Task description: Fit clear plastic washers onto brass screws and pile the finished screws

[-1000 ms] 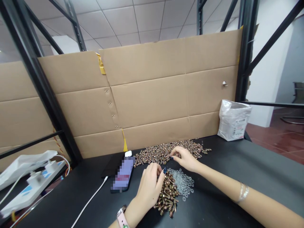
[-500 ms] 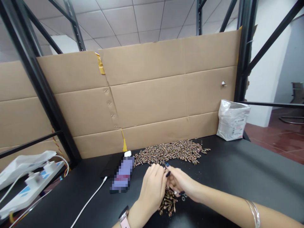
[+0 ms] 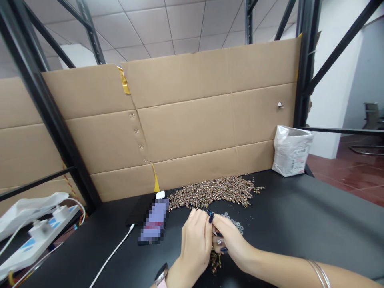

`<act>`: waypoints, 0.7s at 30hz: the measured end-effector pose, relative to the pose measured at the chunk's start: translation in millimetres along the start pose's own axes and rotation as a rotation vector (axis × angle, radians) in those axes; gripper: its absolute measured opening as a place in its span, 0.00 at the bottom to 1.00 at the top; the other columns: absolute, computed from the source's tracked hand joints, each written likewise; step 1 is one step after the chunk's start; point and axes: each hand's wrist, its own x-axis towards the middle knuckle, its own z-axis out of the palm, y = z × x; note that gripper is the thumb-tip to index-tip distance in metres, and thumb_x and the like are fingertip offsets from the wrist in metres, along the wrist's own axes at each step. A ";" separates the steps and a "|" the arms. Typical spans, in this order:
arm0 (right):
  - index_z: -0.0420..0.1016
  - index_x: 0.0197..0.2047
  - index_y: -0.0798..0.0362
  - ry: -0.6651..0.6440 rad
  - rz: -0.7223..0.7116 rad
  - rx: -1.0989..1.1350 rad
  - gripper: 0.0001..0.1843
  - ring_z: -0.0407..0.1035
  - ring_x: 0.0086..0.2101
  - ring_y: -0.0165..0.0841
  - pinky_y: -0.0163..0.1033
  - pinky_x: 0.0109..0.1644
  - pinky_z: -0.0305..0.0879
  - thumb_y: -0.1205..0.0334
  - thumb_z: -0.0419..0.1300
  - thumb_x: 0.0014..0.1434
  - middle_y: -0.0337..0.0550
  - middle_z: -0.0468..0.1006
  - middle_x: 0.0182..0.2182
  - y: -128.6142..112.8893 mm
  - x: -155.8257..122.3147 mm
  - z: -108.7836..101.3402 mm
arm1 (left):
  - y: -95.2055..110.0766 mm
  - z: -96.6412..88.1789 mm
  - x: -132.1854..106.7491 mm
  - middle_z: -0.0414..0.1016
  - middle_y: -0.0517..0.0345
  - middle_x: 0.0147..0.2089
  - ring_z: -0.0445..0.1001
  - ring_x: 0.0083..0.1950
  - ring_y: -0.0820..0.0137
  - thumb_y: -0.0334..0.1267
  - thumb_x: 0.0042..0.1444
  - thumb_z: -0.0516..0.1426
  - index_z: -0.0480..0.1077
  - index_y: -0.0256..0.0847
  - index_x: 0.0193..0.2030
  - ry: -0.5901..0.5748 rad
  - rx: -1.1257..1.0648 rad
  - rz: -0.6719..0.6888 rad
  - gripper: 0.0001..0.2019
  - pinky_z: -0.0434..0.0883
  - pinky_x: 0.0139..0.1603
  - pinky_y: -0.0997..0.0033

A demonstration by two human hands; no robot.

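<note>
My left hand (image 3: pixel 196 236) and my right hand (image 3: pixel 235 242) meet over the black table, fingers closed and fingertips touching. Whatever is pinched between them is hidden behind the fingers. Below the hands, a small heap of brass-coloured bolts (image 3: pixel 215 262) shows partly between the wrists. Flat grey washers (image 3: pixel 238 226) lie just beyond my right hand, partly covered by it. Farther back, a large pile of bolts (image 3: pixel 213 192) spreads along the foot of the cardboard.
An upright cardboard sheet (image 3: pixel 186 124) closes off the back. Left of the hands lie a phone (image 3: pixel 154 222) with a blurred screen and a white cable (image 3: pixel 112 254). A power strip (image 3: pixel 39 240) is at far left. A white plastic bag (image 3: pixel 291 152) stands at back right.
My right hand has shifted slightly down and turned, uncovering washers behind it and hiding more of the small bolt heap. Both hands remain together, fingers closed.
</note>
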 end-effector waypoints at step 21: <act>0.56 0.33 0.50 -0.073 -0.746 -1.303 0.04 0.57 0.30 0.34 0.39 0.36 0.57 0.68 0.45 0.59 0.41 0.62 0.31 -33.2 10.6 -36.3 | -15.9 -3.8 6.4 0.63 0.61 0.25 0.61 0.29 0.72 0.51 0.63 0.39 0.55 0.41 0.25 -0.054 -0.399 -0.509 0.21 0.58 0.29 0.74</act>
